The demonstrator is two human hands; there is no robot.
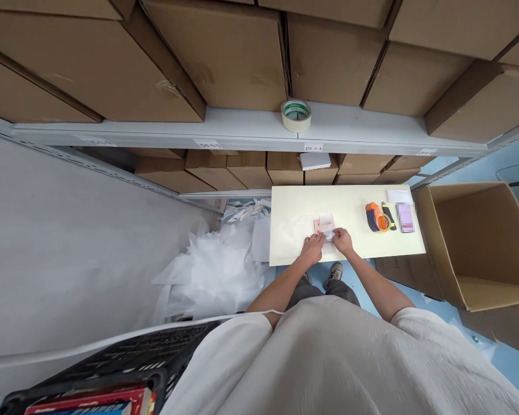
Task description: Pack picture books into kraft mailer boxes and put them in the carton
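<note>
A small pink packet [318, 225] with a white flap or label [326, 219] lies on the cream tabletop [289, 207]. My left hand [312, 248] bends its fingers over the packet's lower left corner, gripping it against the table. At the lower right edge, my right hand [342, 240] pinches a bluish, clear-looking part of it between thumb and fingers. What exactly that part is, I cannot make out. Farther right on the table lie an orange and dark blue tape dispenser [374, 216], a black and yellow utility knife [389, 216] and a purple pack [405, 218].
A white card [398, 196] lies at the table's far right. Beside it stands an open cardboard box [480, 248]. Crumpled white packing sheets [216, 271] heap up at the left. A tape roll [296, 115] sits on the shelf [350, 124] under boxes. A black crate [125, 363] is close by.
</note>
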